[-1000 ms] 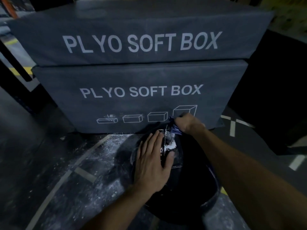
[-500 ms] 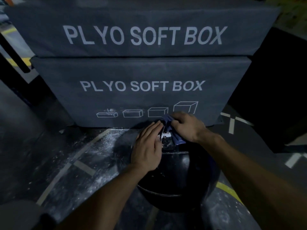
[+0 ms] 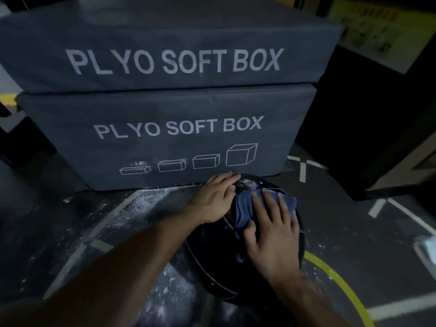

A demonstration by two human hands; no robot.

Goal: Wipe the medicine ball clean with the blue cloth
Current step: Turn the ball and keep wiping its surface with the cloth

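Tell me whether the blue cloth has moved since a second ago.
Yes. The blue cloth has come down the medicine ball, nearer the camera, away from the lower plyo box, under the right hand.

Most of the medicine ball (image 3: 212, 263) is lost: its black surface merges with the dark floor, and both hands and the forearms cover its top and near side, so its full outline cannot be traced. The blue cloth (image 3: 245, 208) shows only in part, the rest lying under the right hand (image 3: 271, 234); how far it spreads beneath the palm is hidden. The left hand (image 3: 213, 199) has its fingertips blurred against the ball's far edge. The upper plyo box (image 3: 165, 31) is cut off by the top and left frame edges. A pale object (image 3: 427, 250) at the right edge is cropped and blurred beyond telling. The yellow poster (image 3: 375, 24) at upper right is unreadable.
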